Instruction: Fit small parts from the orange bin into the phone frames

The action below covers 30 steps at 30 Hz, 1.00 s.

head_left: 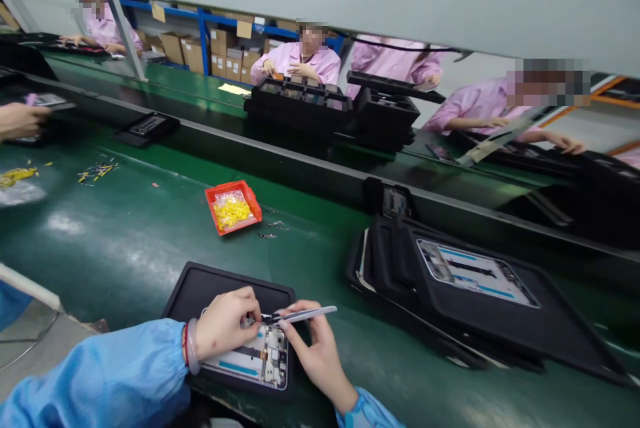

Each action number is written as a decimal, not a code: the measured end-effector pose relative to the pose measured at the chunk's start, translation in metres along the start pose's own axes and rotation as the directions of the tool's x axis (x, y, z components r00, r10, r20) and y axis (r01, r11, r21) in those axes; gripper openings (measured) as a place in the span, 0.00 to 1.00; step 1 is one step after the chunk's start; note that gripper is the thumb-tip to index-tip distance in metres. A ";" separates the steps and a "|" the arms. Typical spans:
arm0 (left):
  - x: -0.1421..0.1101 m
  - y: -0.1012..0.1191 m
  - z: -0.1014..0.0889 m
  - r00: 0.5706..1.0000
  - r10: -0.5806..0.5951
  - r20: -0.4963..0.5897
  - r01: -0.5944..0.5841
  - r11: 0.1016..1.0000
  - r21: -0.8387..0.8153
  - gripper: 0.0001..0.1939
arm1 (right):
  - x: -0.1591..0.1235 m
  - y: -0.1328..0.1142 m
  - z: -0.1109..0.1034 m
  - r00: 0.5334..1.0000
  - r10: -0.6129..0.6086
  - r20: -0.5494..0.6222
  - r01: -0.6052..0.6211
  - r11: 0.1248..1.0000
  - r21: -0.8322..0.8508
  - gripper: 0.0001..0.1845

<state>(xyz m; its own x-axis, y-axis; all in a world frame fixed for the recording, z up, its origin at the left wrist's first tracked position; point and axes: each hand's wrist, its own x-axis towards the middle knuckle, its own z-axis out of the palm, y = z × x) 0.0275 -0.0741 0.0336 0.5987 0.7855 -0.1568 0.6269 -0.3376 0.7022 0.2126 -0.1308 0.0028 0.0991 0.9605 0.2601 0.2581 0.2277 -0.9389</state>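
Note:
A black tray (200, 288) lies at the near edge of the green bench and holds an opened phone body (260, 361) with exposed boards. My left hand (225, 325) rests on the phone's upper end, fingers curled and pinched together near the tips of a pair of tweezers (305, 314). My right hand (313, 348) grips those tweezers, their points aimed left at the phone's top edge. Both sleeves are light blue.
A small orange tray of yellow parts (233, 207) sits behind the work. To the right lies a stack of black trays (480, 321), the top one holding another phone body (473, 271). Several people in pink coats work across the conveyor. Another person's hand (20, 120) is at far left.

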 end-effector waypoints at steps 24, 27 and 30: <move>0.005 -0.003 -0.002 0.999 0.037 0.018 -0.035 0.995 -0.097 0.07 | 0.003 -0.010 0.003 0.993 -0.111 0.041 0.112 0.993 -0.044 0.03; 0.005 -0.004 -0.002 0.999 0.043 0.022 -0.041 0.995 -0.095 0.07 | 0.004 -0.011 0.004 0.991 -0.131 0.030 0.132 0.990 -0.048 0.03; 0.005 -0.006 -0.002 0.996 0.085 0.002 -0.084 0.993 -0.089 0.07 | 0.004 -0.011 0.005 0.987 -0.155 0.029 0.156 0.986 -0.054 0.03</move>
<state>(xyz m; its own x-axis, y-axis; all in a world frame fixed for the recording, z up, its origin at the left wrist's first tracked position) 0.0254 -0.0674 0.0299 0.6507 0.7529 -0.0985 0.5277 -0.3551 0.7716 0.2051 -0.1287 0.0132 0.0298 0.9178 0.3959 0.3220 0.3662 -0.8730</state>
